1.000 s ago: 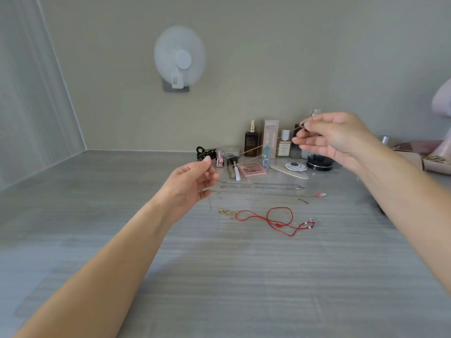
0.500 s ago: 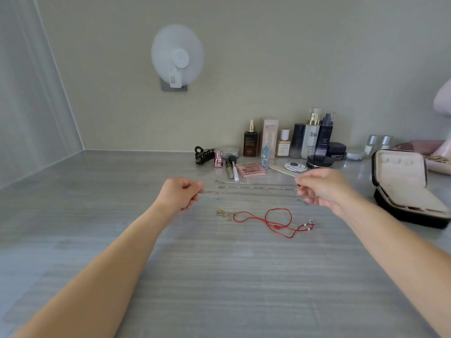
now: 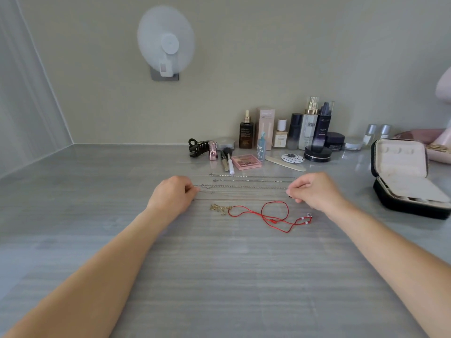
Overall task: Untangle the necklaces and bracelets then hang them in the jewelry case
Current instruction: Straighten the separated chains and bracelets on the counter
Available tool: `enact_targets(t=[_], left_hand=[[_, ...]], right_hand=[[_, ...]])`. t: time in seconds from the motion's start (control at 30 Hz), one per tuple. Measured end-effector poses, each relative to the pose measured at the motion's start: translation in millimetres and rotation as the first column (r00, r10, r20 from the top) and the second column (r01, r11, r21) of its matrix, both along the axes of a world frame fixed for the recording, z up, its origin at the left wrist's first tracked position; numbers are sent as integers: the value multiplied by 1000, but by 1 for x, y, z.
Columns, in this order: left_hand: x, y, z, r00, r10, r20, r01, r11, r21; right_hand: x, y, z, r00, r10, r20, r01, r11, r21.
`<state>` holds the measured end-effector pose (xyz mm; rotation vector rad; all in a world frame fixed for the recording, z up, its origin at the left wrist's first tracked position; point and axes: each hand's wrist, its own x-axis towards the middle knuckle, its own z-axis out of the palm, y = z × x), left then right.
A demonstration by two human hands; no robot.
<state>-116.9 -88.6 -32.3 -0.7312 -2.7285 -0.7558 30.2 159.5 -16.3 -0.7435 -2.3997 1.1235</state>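
Pinching chain (image 3: pixel 244 200) (fine), left hand (image 3: pixel 172 195), right hand (image 3: pixel 314 191)

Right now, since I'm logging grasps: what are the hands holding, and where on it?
A thin chain, stretched between them just above the tabletop: the left hand pinches one end, the right hand the other.

Grey wood-grain tabletop (image 3: pixel 219 276). Centre: two silver chains (image 3: pixel 251 177) laid straight, parallel to the back edge. A finer chain (image 3: pixel 239 200) runs parallel nearer the front; contact with the surface cannot be confirmed. Just in front, a looped red cord (image 3: pixel 271 213) and, at its left end, a gold charm bracelet (image 3: pixel 219 208). Right edge: open black jewelry case (image 3: pixel 400 203). Back edge: row of upright bottles (image 3: pixel 307 130); before them a black hair clip (image 3: pixel 197 147), brush (image 3: pixel 229 159), pink palette (image 3: pixel 246 162), nail file (image 3: pixel 285 163).
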Motion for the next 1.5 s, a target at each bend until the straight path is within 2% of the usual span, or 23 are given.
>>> enact_targets(t=[0.27, 0.5, 1.03, 1.2, 1.27, 1.37, 1.43, 1.5], left_hand=[[-4, -6, 0, 999, 24, 33, -25, 998, 49], [-10, -15, 4, 997, 28, 68, -31, 999, 44], [-23, -29, 5, 976, 60, 209, -85, 990, 111], [-15, -26, 9, 985, 87, 151, -108, 985, 132], [-1, -18, 13, 995, 18, 93, -33, 986, 163], [30, 1, 18, 976, -211, 51, 201, 966, 162], [49, 13, 15, 943, -331, 39, 328, 942, 76], [57, 23, 11, 932, -363, 9, 363, 931, -45]], right_hand=[[3, 4, -3, 999, 9, 36, -11, 998, 61], [3, 4, -3, 994, 2, 114, -27, 975, 220], [5, 7, -4, 993, 2, 121, -32, 968, 250], [8, 4, -3, 998, 46, 42, -55, 963, 265], [9, -2, -1, 993, 112, 24, -114, 954, 276], [12, -13, 5, 966, 242, 90, -258, 917, 305], [14, -18, 7, 941, 295, 165, -334, 883, 329], [16, -22, 9, 932, 310, 186, -359, 862, 359]])
